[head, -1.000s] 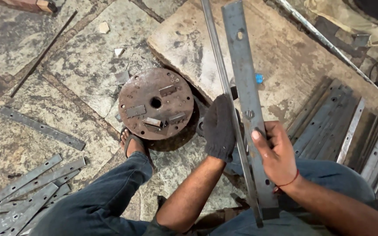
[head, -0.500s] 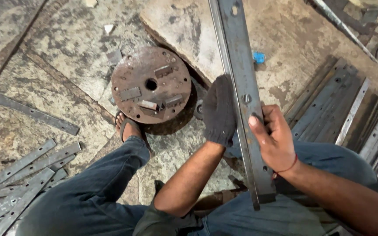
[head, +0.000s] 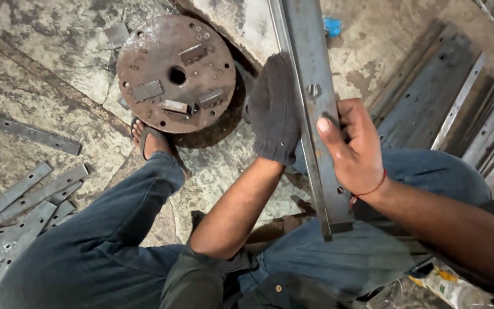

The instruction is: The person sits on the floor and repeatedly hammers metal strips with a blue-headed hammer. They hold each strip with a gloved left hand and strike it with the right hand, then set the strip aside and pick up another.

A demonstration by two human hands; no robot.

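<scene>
Long steel bar [head: 315, 109] over lap, running up out of view. Gloved left hand [head: 274, 109] wrapped on left edge; bare right hand [head: 353, 146] clamped on right edge, thumb on face. Likely heavy, rigid, sharp-edged; best gripped mid-length. Round rusty plate [head: 175, 74] on floor [head: 41, 68] nearby.

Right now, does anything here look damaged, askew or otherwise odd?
Only the left hand wears a dark knit glove; the right hand grips the long steel bar bare. The round steel disc is rusty and rests partly over a cracked floor slab's edge. Nothing looks spilled.
</scene>
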